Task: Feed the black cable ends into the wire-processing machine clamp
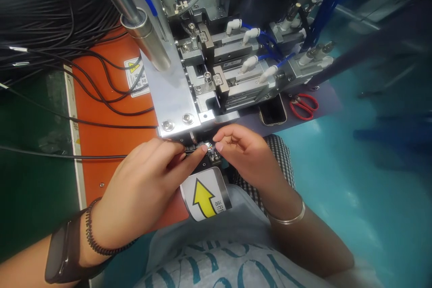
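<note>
My left hand [145,175] is closed around a black cable [101,157] at the front of the machine. Its thumb presses at a small metal fixture [214,157], where fine coloured wire ends [209,146] show. Just right of those wires, my right hand [245,150] has its thumb and forefinger brought together in a pinch. Whatever sits between these fingertips is too small to make out. Below the fixture is a white label with a yellow arrow [203,199].
Above my hands stands a metal plate [168,94] with pneumatic cylinders [236,76] behind it. More black cables [43,18] are heaped at the upper left, some crossing the orange surface [111,139]. A phone [272,110] and red-handled scissors [304,107] lie to the right.
</note>
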The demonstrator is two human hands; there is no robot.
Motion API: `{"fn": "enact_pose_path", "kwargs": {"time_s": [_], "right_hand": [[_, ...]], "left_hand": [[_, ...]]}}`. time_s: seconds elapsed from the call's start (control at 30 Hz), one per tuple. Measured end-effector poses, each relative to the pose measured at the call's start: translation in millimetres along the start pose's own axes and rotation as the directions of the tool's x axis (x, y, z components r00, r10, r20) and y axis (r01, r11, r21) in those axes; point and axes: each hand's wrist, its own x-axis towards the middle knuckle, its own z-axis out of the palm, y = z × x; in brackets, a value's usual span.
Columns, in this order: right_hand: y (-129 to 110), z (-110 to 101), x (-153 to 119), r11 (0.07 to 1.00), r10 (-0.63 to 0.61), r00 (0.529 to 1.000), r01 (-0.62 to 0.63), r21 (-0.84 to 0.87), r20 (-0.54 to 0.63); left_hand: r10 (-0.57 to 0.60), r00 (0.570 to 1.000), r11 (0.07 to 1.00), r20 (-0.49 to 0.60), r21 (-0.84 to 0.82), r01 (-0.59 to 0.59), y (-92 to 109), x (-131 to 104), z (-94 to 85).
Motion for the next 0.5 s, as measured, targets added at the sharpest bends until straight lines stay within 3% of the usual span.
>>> {"fn": "enact_pose_path", "kwargs": {"time_s": [0.33, 0.5], "right_hand": [[-1.9, 4.7, -5.2, 0.993, -0.070, 0.998, 0.070, -0.096, 0.003], [-0.8, 4.8, -4.3, 0.992, -0.071, 0.997, 0.069, -0.102, -0.009]], "left_hand": [[-0.025, 0.999, 1.000, 0.027, -0.016, 0.026, -0.5, 1.4, 1.4], [-0.112, 0.994, 0.981, -0.005, -0.160, 0.110, 2.9, 6.9, -1.3]]}}
